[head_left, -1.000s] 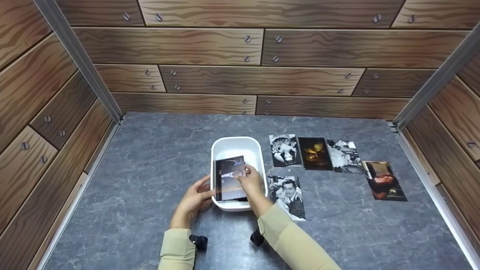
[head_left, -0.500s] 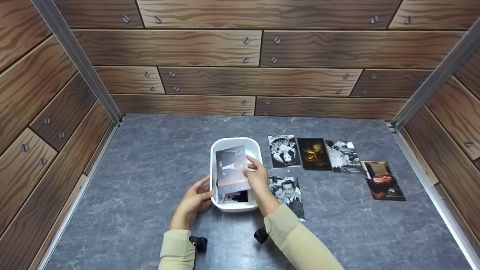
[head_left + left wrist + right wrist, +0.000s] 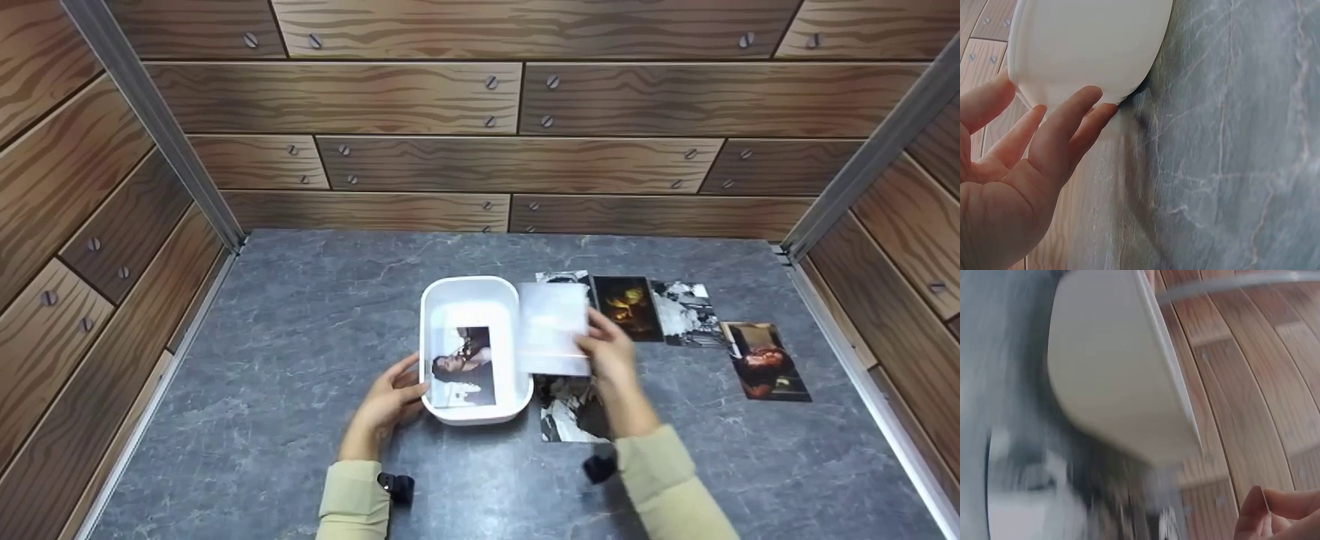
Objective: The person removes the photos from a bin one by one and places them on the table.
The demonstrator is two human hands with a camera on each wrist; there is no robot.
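Note:
A white plastic tub (image 3: 477,289) stands upright on the tabletop. My left hand (image 3: 392,399) rests its fingertips against the tub's near left side, the thumb at the rim; the left wrist view shows these fingers (image 3: 1075,109) fairly straight along the wall. My right hand (image 3: 611,356) pinches a photo print (image 3: 555,330) by its right edge, just right of the tub; glare washes out its picture. Seen from the right wrist, the print is edge-on between thumb and finger. Inside the tub lies another photo (image 3: 469,371), showing a dark-haired person turned sideways.
Right of the tub, a row holds a partly covered black-and-white photo (image 3: 559,277), a dark golden one (image 3: 628,307) and another black-and-white one (image 3: 684,311). A reddish-brown photo (image 3: 766,361) lies farther right. One more photo (image 3: 570,420) sits partly under the right hand's print.
My right hand has lifted the photo print out of the tub and carried it right over the rim, uncovering the photo beneath. My left hand has stayed at the tub's side.

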